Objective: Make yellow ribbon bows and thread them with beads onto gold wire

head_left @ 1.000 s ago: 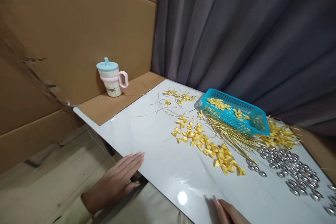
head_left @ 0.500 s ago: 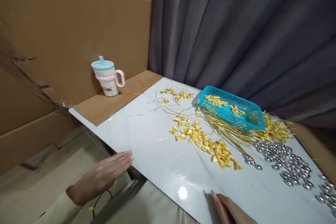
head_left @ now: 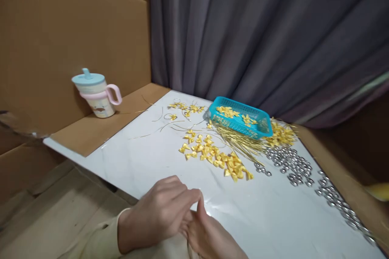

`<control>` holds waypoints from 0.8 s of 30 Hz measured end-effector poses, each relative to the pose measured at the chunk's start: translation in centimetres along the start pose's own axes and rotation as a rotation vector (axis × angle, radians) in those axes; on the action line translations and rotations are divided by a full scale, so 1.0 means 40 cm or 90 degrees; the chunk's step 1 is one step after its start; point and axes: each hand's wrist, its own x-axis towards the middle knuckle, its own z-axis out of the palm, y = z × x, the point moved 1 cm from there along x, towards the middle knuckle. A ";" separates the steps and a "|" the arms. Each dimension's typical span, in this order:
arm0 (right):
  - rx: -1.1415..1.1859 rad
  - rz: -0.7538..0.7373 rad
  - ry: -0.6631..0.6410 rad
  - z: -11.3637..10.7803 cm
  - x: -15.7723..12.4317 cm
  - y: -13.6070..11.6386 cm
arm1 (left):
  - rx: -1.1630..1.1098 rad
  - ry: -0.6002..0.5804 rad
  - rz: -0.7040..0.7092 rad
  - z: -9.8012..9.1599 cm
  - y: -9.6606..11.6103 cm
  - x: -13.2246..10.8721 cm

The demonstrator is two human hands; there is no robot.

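Over the front edge of the white table (head_left: 146,156), my left hand (head_left: 161,206) and my right hand (head_left: 212,236) meet. The left fingers are bent and closed, the forefinger reaching to the tip of the right thumb. On my right hand the thumb stands up and the fingers curl in, partly covered by the left. Whatever lies between them, if anything, is hidden. Beyond the hands are scattered yellow ribbon bows (head_left: 217,156). Gold wire strips (head_left: 243,141) lie behind these, and several silver rings (head_left: 288,160) spread to the right.
A blue plastic basket (head_left: 267,128) with some yellow bows stands at the back. Finished-looking bow pieces with rings (head_left: 194,109) lie left of it, more yellow pieces (head_left: 281,133) right. A lidded cup (head_left: 99,97) stands on cardboard (head_left: 91,137) by the wall; a grey curtain (head_left: 243,28) hangs behind.
My hands, apart and with straighter fingers before, have come together at the table's front edge. The view has swung right, so the cup and basket sit further left.
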 end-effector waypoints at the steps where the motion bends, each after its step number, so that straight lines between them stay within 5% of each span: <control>1: 0.137 0.034 -0.022 -0.005 0.007 0.009 | 0.001 -0.026 0.032 0.006 0.007 0.013; 4: 0.390 0.075 0.039 -0.038 0.005 0.019 | -0.023 -0.084 0.092 0.013 0.022 0.030; 7: 0.460 0.044 0.126 -0.077 -0.017 0.002 | -0.019 -0.139 0.105 0.022 0.030 0.032; 13: 0.506 -0.034 0.301 -0.147 -0.059 -0.028 | 0.025 -0.246 0.100 0.057 0.021 0.028; 24: 0.392 -0.139 0.397 -0.224 -0.173 -0.062 | -0.005 -0.362 0.111 0.131 0.004 0.052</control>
